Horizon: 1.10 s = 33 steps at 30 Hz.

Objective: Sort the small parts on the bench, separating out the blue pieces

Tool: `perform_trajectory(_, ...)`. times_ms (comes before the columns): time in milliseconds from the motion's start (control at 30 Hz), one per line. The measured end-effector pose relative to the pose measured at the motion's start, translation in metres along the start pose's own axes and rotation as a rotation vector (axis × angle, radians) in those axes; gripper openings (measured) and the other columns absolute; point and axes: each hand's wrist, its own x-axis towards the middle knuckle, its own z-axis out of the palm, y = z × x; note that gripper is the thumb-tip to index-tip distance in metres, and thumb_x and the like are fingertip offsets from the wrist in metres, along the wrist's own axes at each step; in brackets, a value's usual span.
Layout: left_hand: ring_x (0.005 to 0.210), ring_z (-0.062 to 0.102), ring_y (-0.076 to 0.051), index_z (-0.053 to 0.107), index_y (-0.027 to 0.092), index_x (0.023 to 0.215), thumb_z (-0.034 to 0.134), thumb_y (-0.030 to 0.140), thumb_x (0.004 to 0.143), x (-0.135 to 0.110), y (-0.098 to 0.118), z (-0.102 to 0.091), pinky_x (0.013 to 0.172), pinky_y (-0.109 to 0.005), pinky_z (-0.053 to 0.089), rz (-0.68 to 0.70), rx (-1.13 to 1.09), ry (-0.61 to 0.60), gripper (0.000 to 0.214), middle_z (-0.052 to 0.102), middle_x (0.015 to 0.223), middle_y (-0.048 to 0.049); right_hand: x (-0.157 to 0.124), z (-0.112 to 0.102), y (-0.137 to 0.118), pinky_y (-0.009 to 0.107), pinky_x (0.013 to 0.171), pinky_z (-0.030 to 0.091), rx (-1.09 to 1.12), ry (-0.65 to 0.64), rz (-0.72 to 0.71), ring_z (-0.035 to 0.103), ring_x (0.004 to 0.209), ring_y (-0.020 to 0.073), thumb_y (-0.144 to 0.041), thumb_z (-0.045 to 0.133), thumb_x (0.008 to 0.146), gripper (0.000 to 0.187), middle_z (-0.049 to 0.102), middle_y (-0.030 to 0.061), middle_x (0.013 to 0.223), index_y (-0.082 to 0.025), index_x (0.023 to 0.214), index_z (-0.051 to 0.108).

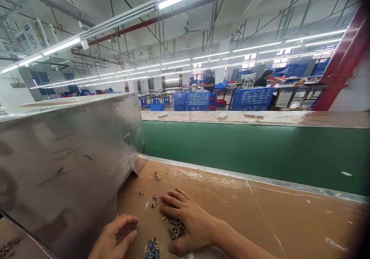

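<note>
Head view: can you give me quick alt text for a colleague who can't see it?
The right hand lies palm-down over a pile of small dark parts on a brown taped worktop, with the left hand half curled beside a cluster of blue parts. A metal housing stands at left, a green conveyor belt behind.

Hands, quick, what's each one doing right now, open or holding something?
Left hand: open, fingers loosely curled, holding nothing, beside the blue small parts.
Right hand: open, palm down, fingers spread over a pile of small parts.
</note>
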Motion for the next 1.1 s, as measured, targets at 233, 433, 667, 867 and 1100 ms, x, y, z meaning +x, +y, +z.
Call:
perform_trajectory(233,0.129,0.070,-0.032,0.076,0.017,0.127,0.047,0.032,0.103,0.009,0.048,0.032,0.116,-0.047,0.054,0.114,0.602,-0.133,0.041,0.076,0.137,-0.0143,0.003,0.013,-0.003,0.062,0.129,0.029,-0.020,0.064,-0.020,0.051,0.146,0.0420,-0.049,0.082,0.083,0.059,0.060,0.0146,0.157,-0.025,0.137,0.075)
perform_trajectory(433,0.156,0.039,-0.050,0.055,-0.007,0.152,0.067,0.033,0.089,0.030,0.077,0.085,0.132,-0.068,0.022,0.107,0.708,-0.372,0.075,0.047,0.162,-0.0324,0.007,0.018,-0.004,0.048,0.118,0.046,-0.002,0.158,-0.093,0.063,0.128,0.0313,-0.032,0.070,0.095,0.020,0.071,0.0124,0.132,-0.023,0.109,0.082)
perform_trajectory(667,0.158,0.027,-0.052,0.037,-0.012,0.158,0.058,0.041,0.095,0.030,0.080,0.106,0.130,-0.072,0.017,0.069,0.694,-0.428,0.085,0.032,0.165,-0.0359,0.007,0.016,0.001,0.044,0.111,0.052,0.036,0.216,-0.151,0.068,0.116,0.0270,-0.025,0.065,0.097,0.017,0.075,0.0100,0.117,-0.023,0.100,0.082)
perform_trajectory(867,0.164,0.021,-0.041,0.025,-0.006,0.165,0.056,0.031,0.091,0.030,0.100,0.127,0.136,-0.058,0.015,0.094,0.610,-0.296,0.088,0.025,0.175,-0.0237,-0.009,-0.001,0.017,0.048,0.111,0.052,0.060,0.245,-0.098,0.067,0.121,0.0262,-0.027,0.060,0.104,0.022,0.075,0.0111,0.124,-0.018,0.107,0.079)
perform_trajectory(1100,0.166,0.017,-0.034,0.029,-0.001,0.166,0.050,0.030,0.098,0.051,0.101,0.150,0.137,-0.052,0.012,0.239,0.549,-0.356,0.078,0.025,0.177,-0.0188,-0.052,-0.017,0.033,0.049,0.111,0.053,0.023,0.292,0.101,0.068,0.124,0.0334,-0.036,0.054,0.105,0.033,0.076,0.0134,0.127,-0.023,0.114,0.084)
